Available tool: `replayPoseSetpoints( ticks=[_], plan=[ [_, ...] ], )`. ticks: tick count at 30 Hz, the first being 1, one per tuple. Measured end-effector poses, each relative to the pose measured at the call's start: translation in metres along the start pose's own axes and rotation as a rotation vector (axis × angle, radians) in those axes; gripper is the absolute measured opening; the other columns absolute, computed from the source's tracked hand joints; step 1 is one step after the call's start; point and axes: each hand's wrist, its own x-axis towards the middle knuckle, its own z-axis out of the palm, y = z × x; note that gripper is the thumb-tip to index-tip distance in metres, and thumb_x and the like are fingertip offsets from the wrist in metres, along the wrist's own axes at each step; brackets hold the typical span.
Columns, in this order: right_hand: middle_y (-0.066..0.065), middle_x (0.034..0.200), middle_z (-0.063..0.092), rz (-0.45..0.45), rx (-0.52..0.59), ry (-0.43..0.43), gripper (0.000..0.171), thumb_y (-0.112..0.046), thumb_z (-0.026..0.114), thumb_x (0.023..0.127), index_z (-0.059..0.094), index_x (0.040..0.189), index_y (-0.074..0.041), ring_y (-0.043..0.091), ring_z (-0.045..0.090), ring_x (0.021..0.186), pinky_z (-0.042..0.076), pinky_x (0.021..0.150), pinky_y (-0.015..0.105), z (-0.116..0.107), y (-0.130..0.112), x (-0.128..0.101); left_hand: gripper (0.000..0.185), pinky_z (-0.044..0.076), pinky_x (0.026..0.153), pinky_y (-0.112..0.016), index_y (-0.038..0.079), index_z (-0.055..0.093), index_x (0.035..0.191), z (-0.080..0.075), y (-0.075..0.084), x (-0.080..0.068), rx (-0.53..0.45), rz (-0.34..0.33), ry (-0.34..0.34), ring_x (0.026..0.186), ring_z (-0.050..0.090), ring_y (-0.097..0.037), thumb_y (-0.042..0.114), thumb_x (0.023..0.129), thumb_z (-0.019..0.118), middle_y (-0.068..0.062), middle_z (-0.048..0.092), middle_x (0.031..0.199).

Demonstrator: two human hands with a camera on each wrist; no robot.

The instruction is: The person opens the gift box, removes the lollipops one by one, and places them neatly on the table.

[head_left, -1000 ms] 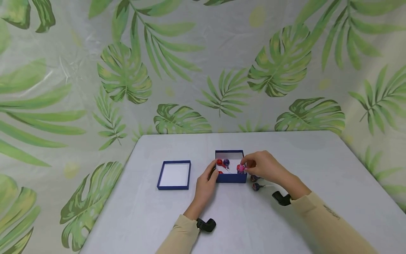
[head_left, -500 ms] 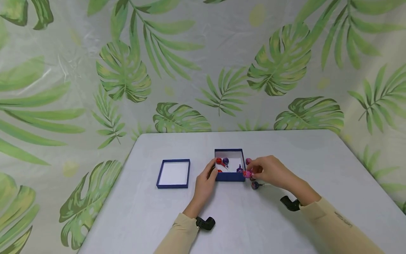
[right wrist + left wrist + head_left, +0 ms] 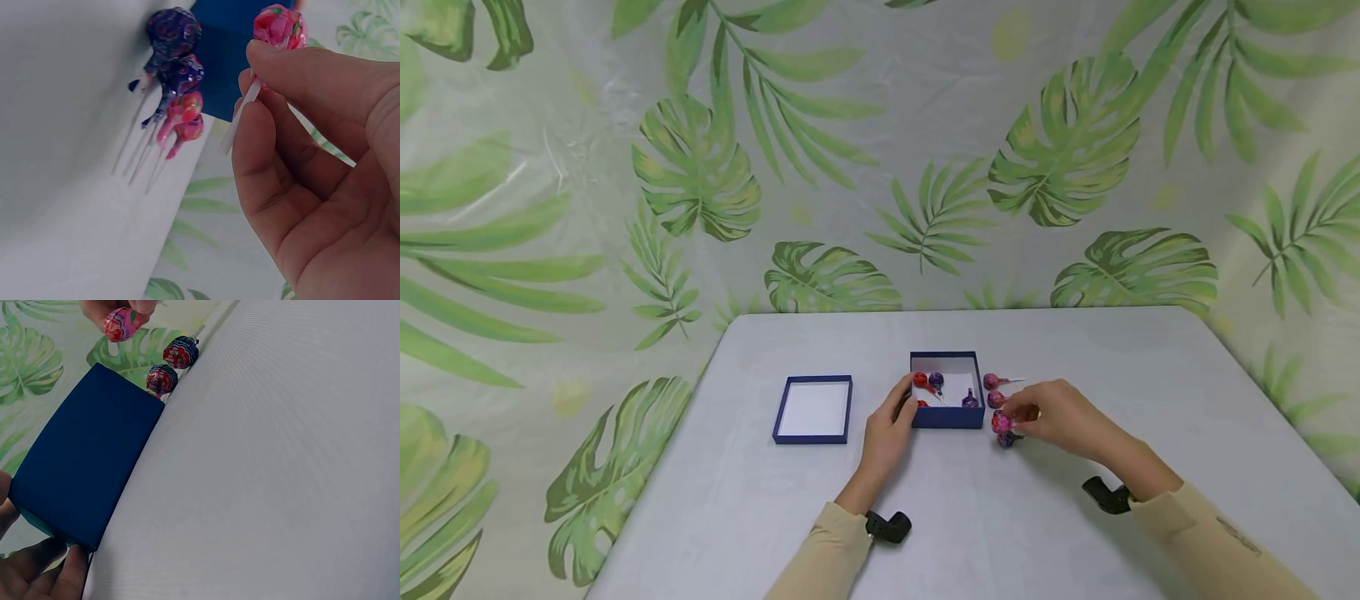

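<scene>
A small dark blue box (image 3: 947, 417) stands open on the table with several wrapped lollipops inside. My left hand (image 3: 906, 404) holds its left wall, fingers curled round the edge (image 3: 37, 575). My right hand (image 3: 1011, 417) pinches a pink lollipop (image 3: 1001, 422) by its white stick, just right of the box's front corner. Under it lies a dark lollipop (image 3: 1006, 439); two pink ones (image 3: 992, 382) lie further back. In the right wrist view the pink lollipop (image 3: 280, 26) sticks up above my thumb, beside several lollipops (image 3: 183, 75) on the table.
The box's lid (image 3: 813, 409) lies upturned to the left of the box. The grey table (image 3: 925, 517) is backed and flanked by a leaf-print curtain (image 3: 880, 167). Black wrist cameras (image 3: 889, 527) sit at both sleeves.
My right hand has carried the pink lollipop from over the box out to the right and nearer, down beside the loose lollipops. The left hand has kept its hold on the box.
</scene>
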Motion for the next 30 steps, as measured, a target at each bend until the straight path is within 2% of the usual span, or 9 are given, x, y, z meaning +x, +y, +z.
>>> replayPoseSetpoints(
  ticks=[9,16,23,30],
  plan=[
    [-0.012,0.081,0.068,-0.001,0.014,0.005,0.019,-0.001,0.080,0.081,0.079,0.094,-0.015,0.006,0.059,0.075,0.053,0.064,0.025,0.004,0.005,-0.011,0.044,0.034,0.115,-0.037,0.031,0.049,0.151,0.000,-0.001,0.001,-0.004,0.009,0.004,0.140,0.040,-0.010,0.033,0.107,0.050,0.013,0.047,0.150],
    [-0.011,0.080,0.066,0.031,0.020,-0.026,0.018,-0.002,0.080,0.082,0.078,0.090,-0.018,0.007,0.058,0.072,0.052,0.063,0.024,0.013,0.011,-0.018,0.045,0.034,0.115,-0.038,0.031,0.048,0.151,0.000,0.001,0.000,-0.012,0.006,-0.003,0.141,0.039,-0.011,0.036,0.106,0.050,0.012,0.046,0.151],
    [-0.012,0.075,0.062,0.004,0.024,-0.037,0.018,-0.003,0.081,0.080,0.077,0.085,-0.020,0.007,0.054,0.069,0.050,0.060,0.024,0.025,0.021,-0.020,0.044,0.034,0.115,-0.037,0.030,0.049,0.151,0.000,0.002,0.000,-0.003,-0.005,0.001,0.141,0.039,-0.011,0.029,0.107,0.050,0.012,0.047,0.150],
    [-0.013,0.076,0.063,0.004,0.034,-0.047,0.016,-0.005,0.083,0.080,0.076,0.085,-0.019,0.006,0.055,0.069,0.050,0.060,0.024,0.034,0.027,-0.023,0.044,0.034,0.115,-0.038,0.031,0.049,0.151,0.000,0.002,0.000,0.000,-0.002,0.003,0.141,0.039,-0.012,0.031,0.106,0.050,0.012,0.047,0.151]
  ],
)
